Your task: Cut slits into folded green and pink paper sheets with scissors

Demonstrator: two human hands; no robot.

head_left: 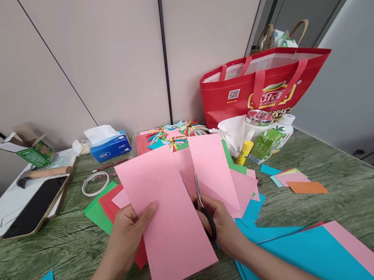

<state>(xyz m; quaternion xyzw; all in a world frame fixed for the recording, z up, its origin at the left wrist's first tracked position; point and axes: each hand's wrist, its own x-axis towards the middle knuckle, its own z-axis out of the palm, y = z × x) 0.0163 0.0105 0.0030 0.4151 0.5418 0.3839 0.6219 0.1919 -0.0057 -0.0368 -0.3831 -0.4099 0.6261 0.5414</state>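
My left hand (129, 228) grips a large pink sheet of paper (172, 234) by its left edge, thumb on top. The sheet is raised over the table, its upper end farther from me. In my right hand (222, 225) is a pair of scissors (206, 215) with black handles, the blades parted and pointing away from me. They are at the sheet's right side, where a long slit separates the main part from a pink strip (211, 169). Beneath lie green (100, 213) and red sheets (110, 203), partly hidden.
Blue paper (291, 250) lies at the right front, with small coloured scraps (307, 187) beyond it. A glue stick (244, 152), a red bag (235, 90) and a tissue box (110, 146) stand at the back. Leftward are a tape roll (95, 183), a hammer (43, 173) and a phone (37, 206).
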